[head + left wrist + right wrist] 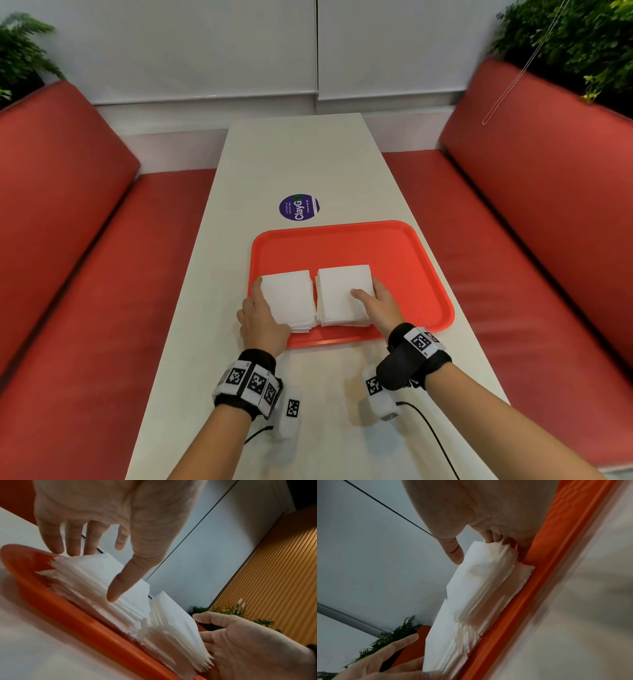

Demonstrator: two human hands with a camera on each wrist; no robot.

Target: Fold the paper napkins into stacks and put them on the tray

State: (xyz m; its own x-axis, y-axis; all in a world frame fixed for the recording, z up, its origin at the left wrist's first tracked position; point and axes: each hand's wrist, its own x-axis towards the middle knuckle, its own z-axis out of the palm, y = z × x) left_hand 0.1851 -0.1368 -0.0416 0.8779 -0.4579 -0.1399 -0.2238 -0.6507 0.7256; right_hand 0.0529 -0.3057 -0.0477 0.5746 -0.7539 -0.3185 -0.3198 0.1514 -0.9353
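Looking down in the head view, we see two napkin stacks (289,299) side by side at the lower left of the red tray (404,246), mid-frame on the table (308,154). Our left hand (262,318) cups the left stack's outer edge; our right hand (378,303) grips the right stack (342,291), thumb on top. In the left wrist view, fingers (53,539) are spread at the stack's far edge. In the right wrist view, fingers (494,535) clamp the stack's corner.
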